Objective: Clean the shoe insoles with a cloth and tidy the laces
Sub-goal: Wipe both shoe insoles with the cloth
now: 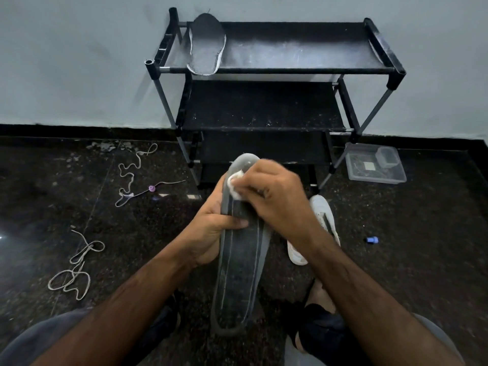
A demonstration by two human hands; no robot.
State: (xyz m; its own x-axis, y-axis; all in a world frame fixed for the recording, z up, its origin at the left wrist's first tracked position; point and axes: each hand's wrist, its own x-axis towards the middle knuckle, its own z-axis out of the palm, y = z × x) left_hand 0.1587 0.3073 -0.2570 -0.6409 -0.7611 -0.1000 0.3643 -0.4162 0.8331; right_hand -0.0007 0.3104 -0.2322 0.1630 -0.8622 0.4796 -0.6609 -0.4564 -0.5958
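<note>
Glossy speckled stone floor (396, 260); matt, perhaps foam, insole (240, 273)

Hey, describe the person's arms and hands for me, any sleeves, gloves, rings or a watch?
Both forearms are bare up to the bottom edge of the picture, so no sleeves show. The left hand and right hand wear no gloves. No watch or wristband is visible on either wrist, and no rings show on the fingers, though the right hand is slightly motion-blurred.

White shoe (323, 225) half hidden behind forearm
</note>
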